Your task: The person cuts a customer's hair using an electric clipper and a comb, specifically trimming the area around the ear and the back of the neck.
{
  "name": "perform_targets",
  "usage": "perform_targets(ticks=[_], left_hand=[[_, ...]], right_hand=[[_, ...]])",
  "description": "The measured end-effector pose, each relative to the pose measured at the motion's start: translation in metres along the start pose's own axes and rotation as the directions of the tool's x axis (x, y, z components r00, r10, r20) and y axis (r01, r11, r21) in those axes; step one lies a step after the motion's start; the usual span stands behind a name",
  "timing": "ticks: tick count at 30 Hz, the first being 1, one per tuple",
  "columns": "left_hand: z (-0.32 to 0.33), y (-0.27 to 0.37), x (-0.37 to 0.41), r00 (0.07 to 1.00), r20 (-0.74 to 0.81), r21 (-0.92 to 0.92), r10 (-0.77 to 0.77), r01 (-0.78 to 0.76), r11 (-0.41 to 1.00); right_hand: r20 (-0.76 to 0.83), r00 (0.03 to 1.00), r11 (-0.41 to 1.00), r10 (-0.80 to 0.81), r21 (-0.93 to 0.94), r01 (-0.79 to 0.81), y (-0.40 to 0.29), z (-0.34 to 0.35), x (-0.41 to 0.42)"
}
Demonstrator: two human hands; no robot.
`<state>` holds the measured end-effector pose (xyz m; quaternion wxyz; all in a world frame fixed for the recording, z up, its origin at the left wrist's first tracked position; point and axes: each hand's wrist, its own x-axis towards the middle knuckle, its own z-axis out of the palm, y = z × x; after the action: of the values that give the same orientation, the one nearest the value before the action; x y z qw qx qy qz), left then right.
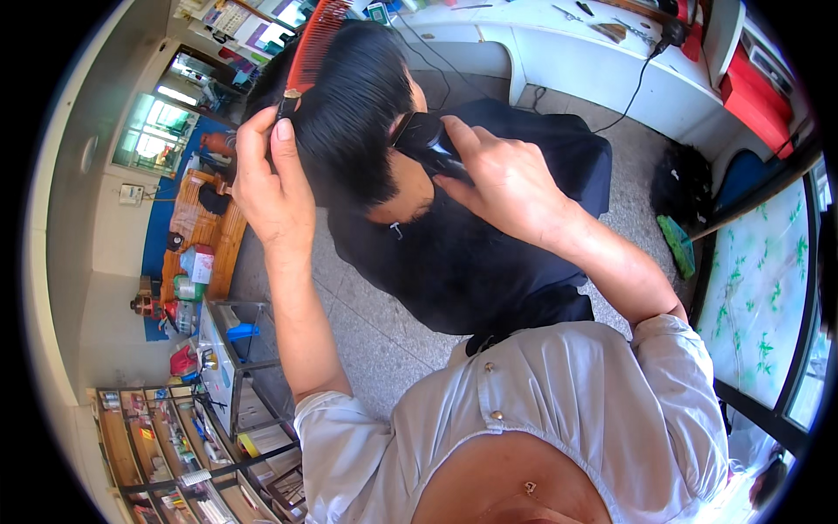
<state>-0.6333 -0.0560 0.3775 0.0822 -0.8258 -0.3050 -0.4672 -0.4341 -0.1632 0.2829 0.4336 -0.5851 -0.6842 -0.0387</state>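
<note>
A seated person's head with short dark hair (350, 124) is in front of me, a black barber cape (452, 275) draped over the body. My left hand (278, 173) pinches the dark handle of a red comb (313, 49), its teeth turned right, at the left side of the head. In my right hand (504, 173) is a black hair clipper (429, 144); its blade end lies against the hair near the person's ear. A small light-coloured clip or tag (395, 230) shows at the cape's neckline, below the nape.
A white counter (589, 59) with scissors and a power plug (671, 36) runs along the top right. Dark hair clippings (681, 177) and a green broom (675, 245) are on the right floor. Left are a wooden bench (190, 223), a glass-sided cabinet (242, 354) and shelves (163, 432).
</note>
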Motion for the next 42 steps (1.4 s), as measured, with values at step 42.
perform_targets(ticks=[42], left_hand=[[-0.05,-0.062,-0.108,0.929,0.278,0.276,0.243,-0.32,0.906]], right_hand=[[0.551,0.79,0.094,0.269,0.802,-0.59,0.042,-0.005,-0.032]])
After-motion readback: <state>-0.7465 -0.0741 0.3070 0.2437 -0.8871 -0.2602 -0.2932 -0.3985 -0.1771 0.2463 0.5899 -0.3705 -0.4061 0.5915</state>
